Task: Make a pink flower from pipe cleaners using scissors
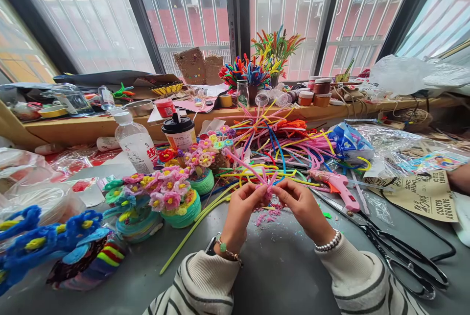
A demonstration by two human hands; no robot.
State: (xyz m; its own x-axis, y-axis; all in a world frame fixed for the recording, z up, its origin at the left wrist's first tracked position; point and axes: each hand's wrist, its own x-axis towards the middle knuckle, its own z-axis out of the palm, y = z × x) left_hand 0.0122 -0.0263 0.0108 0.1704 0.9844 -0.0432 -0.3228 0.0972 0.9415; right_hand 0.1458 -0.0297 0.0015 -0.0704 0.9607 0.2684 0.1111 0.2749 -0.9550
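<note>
My left hand [245, 205] and my right hand [301, 205] meet above the grey table, both with fingers pinched together. Between them is a bundle of pink pipe cleaners [265, 181], its stems fanning upward from my fingertips. Thumb and index finger of each hand press on it; the part under the fingertips is hidden. Small pink fuzzy scraps [267, 217] lie on the table just below. Beyond my hands spreads a heap of loose coloured pipe cleaners [293, 143]. To the left stand pots of pipe-cleaner flowers, the nearest with pink blooms [172, 188].
A pink glue gun [341, 190] and large black scissors [400, 251] lie to the right. A plastic bottle [135, 143] and a lidded cup [179, 133] stand at the back left. Blue flowers [47, 241] fill the near left. Another person's hand [458, 178] shows at the right edge.
</note>
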